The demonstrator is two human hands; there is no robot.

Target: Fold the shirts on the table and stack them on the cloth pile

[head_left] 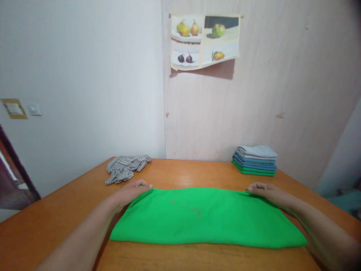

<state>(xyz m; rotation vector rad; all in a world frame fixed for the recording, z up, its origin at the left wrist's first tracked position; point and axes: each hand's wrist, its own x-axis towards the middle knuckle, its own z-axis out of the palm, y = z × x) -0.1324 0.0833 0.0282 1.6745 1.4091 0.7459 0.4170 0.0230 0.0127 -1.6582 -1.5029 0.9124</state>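
A bright green cloth, folded into a wide strip with a few brownish marks on it, lies across the near part of the table. At its far left corner, my left hand is closed, pinching the edge between thumb and fingers. My right hand pinches the far right corner in the same way, fingers curled. Between the hands the far edge is stretched nearly straight. The near edge rests toward me on the wood.
On the orange-brown wooden table, a crumpled striped cloth lies at the back left. A stack of folded cloths, grey, blue and green, stands at the back right. Behind the table is a wall with a fruit poster.
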